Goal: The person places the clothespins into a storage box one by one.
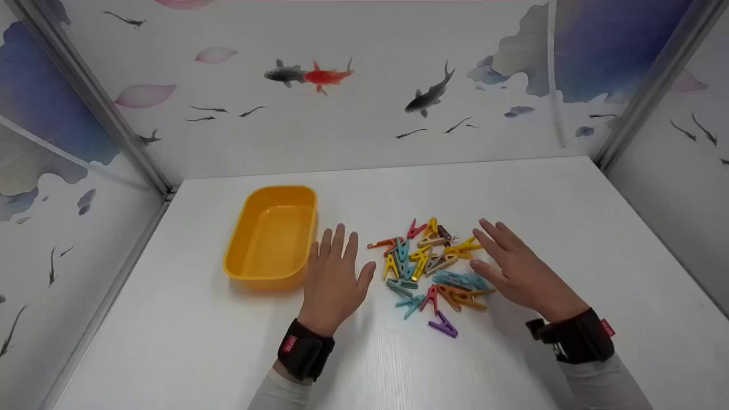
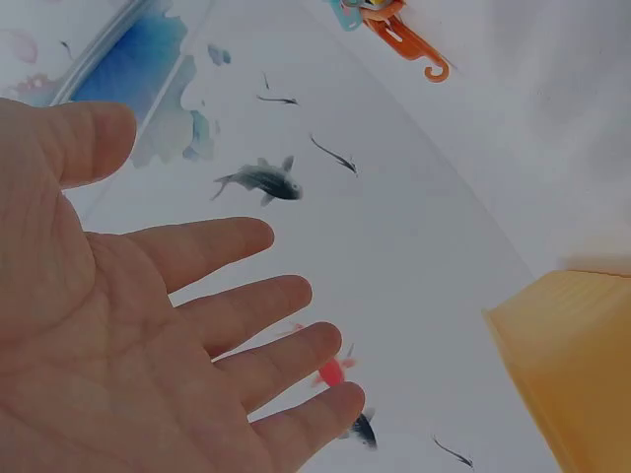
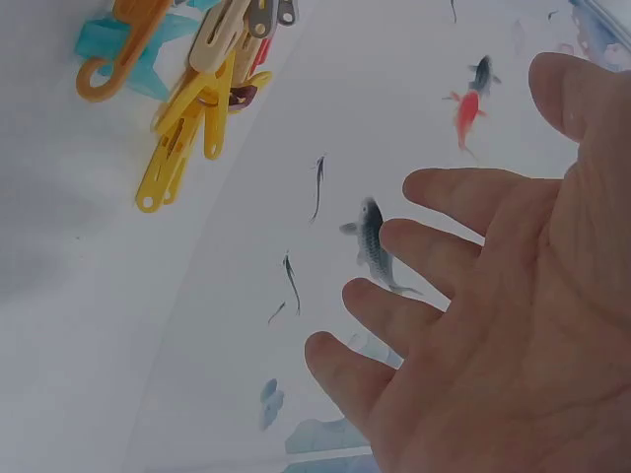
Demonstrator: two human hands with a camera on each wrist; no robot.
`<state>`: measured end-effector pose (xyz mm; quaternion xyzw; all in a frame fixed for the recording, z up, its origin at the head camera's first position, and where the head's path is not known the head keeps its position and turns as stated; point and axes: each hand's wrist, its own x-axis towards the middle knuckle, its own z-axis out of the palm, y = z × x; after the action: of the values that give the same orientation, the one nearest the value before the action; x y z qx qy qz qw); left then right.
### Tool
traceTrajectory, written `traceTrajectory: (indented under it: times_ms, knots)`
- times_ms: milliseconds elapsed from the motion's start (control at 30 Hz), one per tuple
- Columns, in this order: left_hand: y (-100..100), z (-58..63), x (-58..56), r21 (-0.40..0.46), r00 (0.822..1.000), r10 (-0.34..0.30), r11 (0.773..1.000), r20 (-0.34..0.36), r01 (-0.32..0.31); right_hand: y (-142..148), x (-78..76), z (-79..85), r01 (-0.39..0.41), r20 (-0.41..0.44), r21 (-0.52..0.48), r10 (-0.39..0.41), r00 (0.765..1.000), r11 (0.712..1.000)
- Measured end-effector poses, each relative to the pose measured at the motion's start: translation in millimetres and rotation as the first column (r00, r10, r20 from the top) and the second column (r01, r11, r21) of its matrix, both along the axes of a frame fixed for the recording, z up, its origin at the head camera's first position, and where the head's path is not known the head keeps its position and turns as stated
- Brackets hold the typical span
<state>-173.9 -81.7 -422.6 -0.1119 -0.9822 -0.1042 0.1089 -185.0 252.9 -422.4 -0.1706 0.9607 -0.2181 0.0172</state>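
Note:
A loose heap of colourful clothespins [image 1: 421,259] lies on the white table between the two hands, with a purple clothespin [image 1: 443,325] at its near edge. My left hand [image 1: 335,285] is held with fingers straight and spread, between the yellow tub [image 1: 230,259] and the heap. To the right of the heap, my right hand [image 1: 521,276] has its fingers extended and its thumb apart. Both palms show bare in the wrist views. In the right wrist view, yellow clothespins [image 3: 177,148] lie beyond the fingers; an orange hooked clothespin [image 2: 404,37] appears in the left wrist view.
The tub stands at the left of the table [image 1: 171,319], its inside bare. Walls printed with fish [image 1: 430,98] and petals enclose the back and sides, with metal posts [image 1: 655,85] at the corners. Black straps [image 1: 306,349] circle both wrists.

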Motion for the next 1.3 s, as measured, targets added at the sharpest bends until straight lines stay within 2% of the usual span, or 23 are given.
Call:
traceTrajectory:
  times_ms: [333,533,667,800,1000,1067,1167,1233,1300]
  knots:
    - [3,1.9,4.5,-0.022,0.998,-0.016,1.0,-0.056,0.015,-14,5.8,0.9,-0.046,-0.028,0.006,0.046,0.999,0.999]
    - [2,-0.2,6.5,0.005,0.988,-0.071,0.997,-0.138,0.072,-22,9.8,-1.2,-0.099,-0.082,-0.017,0.097,0.992,0.995]
    - [-2,-1.7,8.0,0.019,0.976,-0.105,0.994,-0.192,0.111,-29,12.4,-3.2,-0.138,-0.15,-0.014,0.135,0.979,0.99]
    - [-8,-4.8,7.6,0.016,0.965,-0.112,0.993,-0.238,0.12,-35,14.2,-7.1,-0.193,-0.255,-0.012,0.183,0.949,0.981]
    - [-22,-9.7,7.5,-0.02,0.946,-0.07,0.998,-0.317,0.067,-46,14.9,-14.6,-0.312,-0.401,-0.03,0.274,0.874,0.95]
    - [-27,-11.2,7.3,-0.024,0.94,-0.053,0.999,-0.338,0.047,-51,15.5,-16.8,-0.338,-0.419,-0.031,0.295,0.859,0.941]
    - [-34,-12.4,6.6,-0.017,0.936,-0.026,1.0,-0.351,0.021,-59,17.5,-19.7,-0.359,-0.414,-0.019,0.32,0.852,0.933]
    - [-39,-13.3,5.8,-0.009,0.937,-0.007,1.0,-0.349,0.004,-65,18.7,-21.4,-0.379,-0.41,-0.016,0.34,0.846,0.925]
    - [-44,-14.2,4.9,-0.002,0.94,0.012,1.0,-0.342,-0.013,-70,19.0,-23.9,-0.41,-0.424,-0.02,0.363,0.829,0.912]
